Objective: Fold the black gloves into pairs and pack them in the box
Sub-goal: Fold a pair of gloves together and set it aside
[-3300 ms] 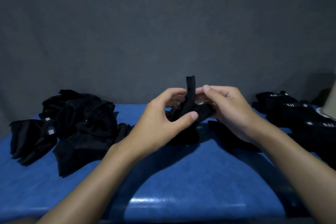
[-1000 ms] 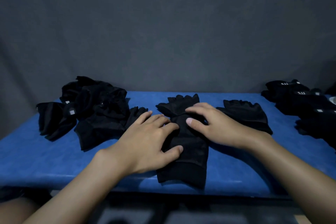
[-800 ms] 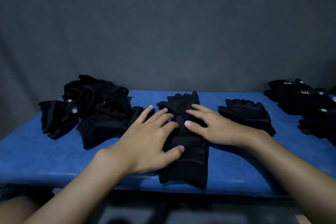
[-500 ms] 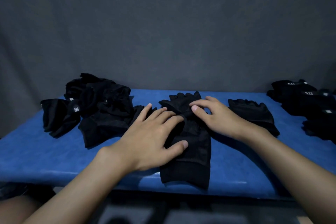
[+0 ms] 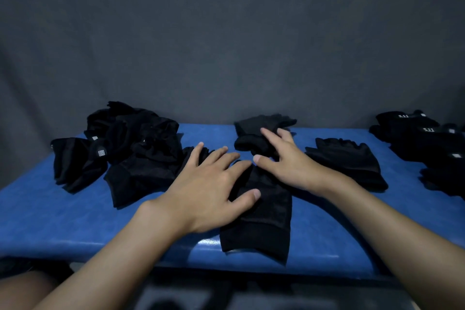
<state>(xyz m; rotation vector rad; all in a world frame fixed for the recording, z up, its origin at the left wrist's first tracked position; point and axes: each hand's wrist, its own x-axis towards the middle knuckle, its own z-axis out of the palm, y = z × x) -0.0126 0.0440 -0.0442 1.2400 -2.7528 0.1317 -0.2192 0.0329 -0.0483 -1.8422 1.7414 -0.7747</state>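
Observation:
A stacked black glove pair (image 5: 261,211) lies lengthwise at the middle of the blue table (image 5: 63,214), its cuff at the near edge. My left hand (image 5: 208,186) rests flat on its left side, fingers spread and straight. My right hand (image 5: 284,158) holds the finger end of the pair between thumb and fingers. That end is lifted off the table and curled back. A single black glove (image 5: 349,161) lies just right of my right hand. No box is in view.
A loose heap of black gloves (image 5: 123,148) fills the left of the table. Several black gloves with white labels (image 5: 422,138) sit at the far right. A grey cloth wall stands close behind the table.
The glove pair went from held in the air to lying flat. Since half a second ago my right hand has raised the finger end and curled it back, while my left hand stays pressed down.

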